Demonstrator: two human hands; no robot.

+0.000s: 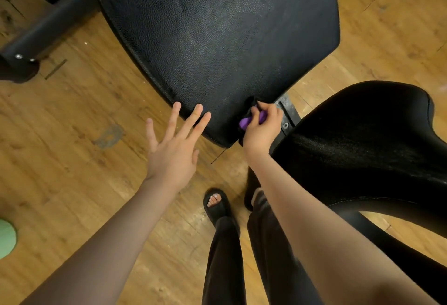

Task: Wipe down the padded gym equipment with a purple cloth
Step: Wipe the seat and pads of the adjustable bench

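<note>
A large black padded bench back (pixel 212 38) with a pebbled surface fills the upper middle of the head view. A second black padded seat (pixel 362 140) lies to its lower right. My right hand (pixel 261 128) grips a bunched purple cloth (pixel 245 122) at the near corner of the large pad, in the gap between the two pads. My left hand (pixel 174 145) has its fingers spread straight, with the fingertips at the pad's near edge. Most of the cloth is hidden inside my right hand.
A metal bracket with a bolt (pixel 286 116) joins the two pads. Black frame tubes (pixel 36 38) run at the upper left over the wooden floor (pixel 72 135). My sandalled foot (pixel 215 205) and dark trouser legs stand below. A green object (pixel 6 239) sits at the left edge.
</note>
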